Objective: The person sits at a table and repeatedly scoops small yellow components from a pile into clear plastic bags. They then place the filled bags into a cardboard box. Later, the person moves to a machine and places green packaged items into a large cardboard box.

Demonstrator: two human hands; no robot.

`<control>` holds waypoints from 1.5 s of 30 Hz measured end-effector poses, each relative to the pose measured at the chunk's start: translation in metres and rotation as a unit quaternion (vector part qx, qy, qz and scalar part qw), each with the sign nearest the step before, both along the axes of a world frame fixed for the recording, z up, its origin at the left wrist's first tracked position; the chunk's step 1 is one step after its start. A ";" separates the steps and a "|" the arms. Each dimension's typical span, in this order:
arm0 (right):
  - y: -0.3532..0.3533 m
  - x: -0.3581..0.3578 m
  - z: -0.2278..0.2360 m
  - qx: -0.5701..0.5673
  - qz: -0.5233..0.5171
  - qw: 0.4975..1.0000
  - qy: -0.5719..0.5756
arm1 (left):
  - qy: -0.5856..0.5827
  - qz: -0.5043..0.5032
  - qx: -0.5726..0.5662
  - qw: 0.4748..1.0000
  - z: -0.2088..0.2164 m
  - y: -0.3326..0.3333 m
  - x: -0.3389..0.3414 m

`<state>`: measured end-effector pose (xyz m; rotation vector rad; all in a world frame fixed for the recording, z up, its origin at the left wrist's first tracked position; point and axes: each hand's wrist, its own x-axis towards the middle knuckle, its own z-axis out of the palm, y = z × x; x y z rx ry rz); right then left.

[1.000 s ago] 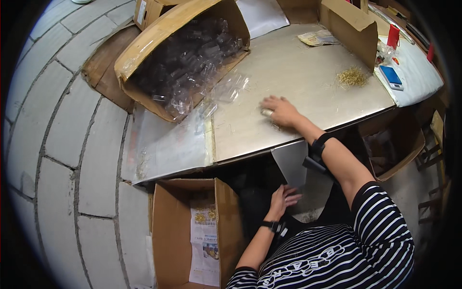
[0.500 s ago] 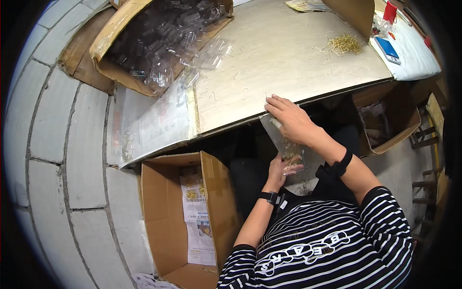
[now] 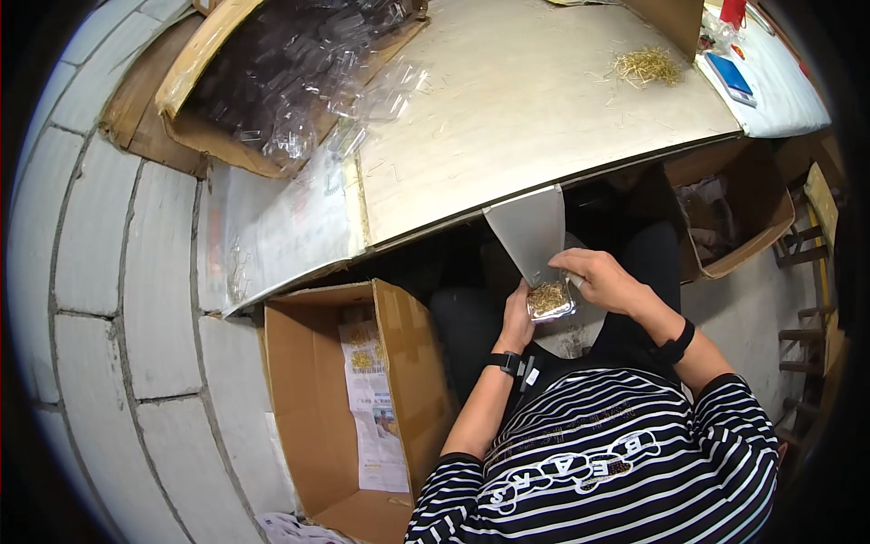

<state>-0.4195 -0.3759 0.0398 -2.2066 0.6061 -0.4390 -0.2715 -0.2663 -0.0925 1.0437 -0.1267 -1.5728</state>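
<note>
Pale tabletop (image 3: 471,136): golden pile (image 3: 647,66) sitting unboxed; below, left hand (image 3: 517,322) curls round a clear box (image 3: 558,315), already loaded with golden pieces (image 3: 547,297); right hand (image 3: 598,276), half-curled at its rim, hold unclear.

Striped shirt (image 3: 652,494): right of the cardboard box (image 3: 308,408), we are seeing white letters (image 3: 559,470).
Newspaper sheet (image 3: 381,458): inside that box, we are finding print too small to read.

From small clear box (image 3: 555,318): grey tapered sheet (image 3: 530,227) blocks 12 o'clock, right hand (image 3: 603,279) crowds 3, open carton (image 3: 417,354) walls off 8. Free tabletop (image 3: 480,136) lane past sheet, between gold pile (image 3: 648,67) at 1, big carton (image 3: 201,54) at 10.
</note>
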 end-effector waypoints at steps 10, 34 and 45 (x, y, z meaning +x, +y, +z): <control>0.029 0.007 -0.037 -0.007 0.090 0.995 0.042 | 0.040 0.008 -0.038 0.998 0.007 0.012 0.002; -0.259 -0.027 0.077 -0.335 -0.416 0.828 0.171 | -0.081 0.012 0.000 0.997 0.005 0.041 0.026; -0.288 -0.005 0.117 -0.272 -0.374 0.882 -0.097 | 0.005 0.032 -0.013 0.999 -0.009 0.026 0.028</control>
